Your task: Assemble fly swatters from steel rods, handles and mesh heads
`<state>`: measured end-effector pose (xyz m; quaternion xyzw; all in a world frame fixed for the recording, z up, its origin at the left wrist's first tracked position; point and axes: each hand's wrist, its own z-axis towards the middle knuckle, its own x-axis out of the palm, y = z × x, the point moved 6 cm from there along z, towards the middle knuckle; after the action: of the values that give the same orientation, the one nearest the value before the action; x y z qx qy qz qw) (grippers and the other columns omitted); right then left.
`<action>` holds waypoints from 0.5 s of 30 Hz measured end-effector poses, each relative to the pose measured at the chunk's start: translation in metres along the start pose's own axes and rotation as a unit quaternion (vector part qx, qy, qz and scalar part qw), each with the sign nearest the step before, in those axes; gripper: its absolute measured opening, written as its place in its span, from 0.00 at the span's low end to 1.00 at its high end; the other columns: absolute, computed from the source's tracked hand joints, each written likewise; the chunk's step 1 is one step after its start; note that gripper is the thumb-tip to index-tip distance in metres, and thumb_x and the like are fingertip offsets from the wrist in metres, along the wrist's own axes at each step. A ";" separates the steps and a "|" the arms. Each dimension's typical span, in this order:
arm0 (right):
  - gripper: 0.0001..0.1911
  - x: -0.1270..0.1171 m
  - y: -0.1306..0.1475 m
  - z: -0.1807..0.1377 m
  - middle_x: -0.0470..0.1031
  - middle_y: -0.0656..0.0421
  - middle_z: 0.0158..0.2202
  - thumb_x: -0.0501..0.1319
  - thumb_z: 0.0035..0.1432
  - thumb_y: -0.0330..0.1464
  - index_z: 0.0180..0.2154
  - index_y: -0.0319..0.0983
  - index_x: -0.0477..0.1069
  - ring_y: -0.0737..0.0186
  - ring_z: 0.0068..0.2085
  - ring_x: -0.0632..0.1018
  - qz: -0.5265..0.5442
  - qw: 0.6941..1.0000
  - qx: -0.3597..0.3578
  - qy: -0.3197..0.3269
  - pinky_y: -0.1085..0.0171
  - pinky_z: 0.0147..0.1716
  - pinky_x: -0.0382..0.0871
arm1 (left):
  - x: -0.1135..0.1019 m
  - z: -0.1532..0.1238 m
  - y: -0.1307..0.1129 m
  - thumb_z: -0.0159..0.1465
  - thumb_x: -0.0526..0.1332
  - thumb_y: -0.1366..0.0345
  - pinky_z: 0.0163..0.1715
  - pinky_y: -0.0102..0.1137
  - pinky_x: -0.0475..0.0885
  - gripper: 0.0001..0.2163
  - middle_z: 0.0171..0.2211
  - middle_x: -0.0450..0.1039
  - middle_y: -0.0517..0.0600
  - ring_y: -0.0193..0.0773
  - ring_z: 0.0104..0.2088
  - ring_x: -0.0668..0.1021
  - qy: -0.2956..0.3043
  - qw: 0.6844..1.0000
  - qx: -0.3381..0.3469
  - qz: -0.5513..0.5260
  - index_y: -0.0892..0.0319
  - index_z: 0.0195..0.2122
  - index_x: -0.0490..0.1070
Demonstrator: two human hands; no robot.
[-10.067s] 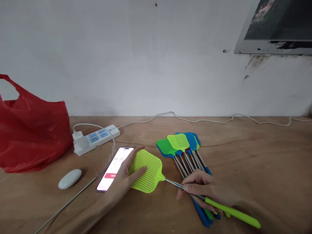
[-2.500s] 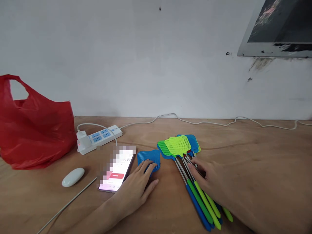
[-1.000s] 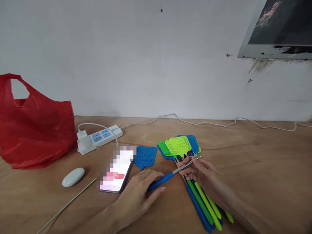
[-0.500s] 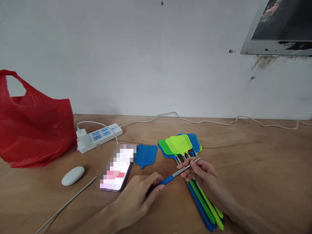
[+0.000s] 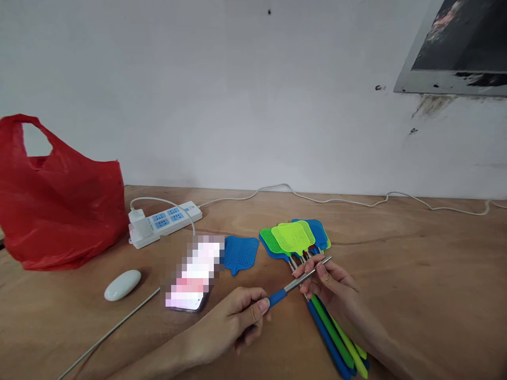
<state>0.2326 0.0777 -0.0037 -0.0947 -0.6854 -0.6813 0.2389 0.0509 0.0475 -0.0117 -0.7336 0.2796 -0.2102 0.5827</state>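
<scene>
My left hand (image 5: 241, 316) is closed around the blue grip of a fly swatter handle (image 5: 278, 298), which has a bare metal rod at its far end. With thumb and fingers, my right hand (image 5: 330, 282) pinches that rod near its tip. A detached blue fly swatter head (image 5: 240, 252) lies flat on the table beside the phone. Beneath and beyond my right hand lies a pile of fly swatters (image 5: 293, 237) with green, yellow-green and blue heads; their grips (image 5: 335, 332) point toward me. My right hand hides the middle of the pile.
A phone with a lit, blurred screen (image 5: 194, 274) lies left of the blue head. Farther left are a white rounded object (image 5: 122, 285), a white power strip (image 5: 166, 224) with a plugged-in charger, and a red plastic bag (image 5: 63, 206). A white cable (image 5: 328, 201) runs along the wall.
My left hand has shifted its hold forward along the blue grip, with its fingers curled further under. My right hand still pinches the rod. The whole view has shifted slightly.
</scene>
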 end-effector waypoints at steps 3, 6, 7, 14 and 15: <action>0.14 0.000 0.002 0.000 0.80 0.57 0.34 0.70 0.57 0.45 0.31 0.42 0.76 0.64 0.28 0.77 0.009 1.000 -0.007 0.003 0.65 0.29 0.69 | 0.004 -0.001 -0.001 0.63 0.56 0.35 0.17 0.26 0.52 0.26 0.19 0.54 0.37 0.28 0.17 0.56 0.018 0.999 -0.025 -0.041 0.57 0.33 0.63; 0.14 -0.001 0.007 0.001 0.80 0.57 0.35 0.70 0.57 0.45 0.31 0.42 0.76 0.64 0.29 0.76 0.013 1.000 -0.008 0.005 0.65 0.30 0.69 | 0.003 -0.003 -0.001 0.60 0.57 0.33 0.18 0.27 0.49 0.28 0.22 0.54 0.38 0.27 0.19 0.54 -0.001 0.997 -0.057 -0.058 0.57 0.31 0.62; 0.14 -0.002 0.010 0.001 0.79 0.57 0.35 0.70 0.57 0.45 0.31 0.42 0.76 0.64 0.30 0.75 0.015 1.000 -0.012 0.000 0.65 0.31 0.69 | 0.002 -0.004 0.000 0.59 0.57 0.33 0.19 0.27 0.49 0.28 0.23 0.55 0.38 0.28 0.20 0.54 -0.013 0.996 -0.069 -0.055 0.57 0.31 0.61; 0.14 -0.022 0.028 0.004 0.77 0.58 0.31 0.71 0.55 0.44 0.30 0.41 0.78 0.68 0.27 0.70 0.021 0.994 -0.059 -0.089 0.69 0.29 0.68 | -0.004 -0.003 -0.003 0.65 0.50 0.35 0.22 0.28 0.54 0.27 0.23 0.52 0.40 0.32 0.23 0.56 -0.062 0.995 -0.021 0.077 0.55 0.27 0.56; 0.13 -0.026 0.028 0.004 0.77 0.59 0.31 0.71 0.54 0.44 0.30 0.41 0.78 0.68 0.27 0.69 0.029 0.992 -0.062 -0.104 0.69 0.29 0.68 | -0.004 -0.004 -0.005 0.68 0.49 0.37 0.24 0.29 0.56 0.26 0.23 0.53 0.41 0.33 0.24 0.58 -0.065 0.991 -0.001 0.114 0.55 0.26 0.56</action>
<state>0.2674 0.0884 0.0099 -0.1993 -0.6597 -0.7021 0.1793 0.0468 0.0482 -0.0055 -0.7095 0.3227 -0.0939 0.6195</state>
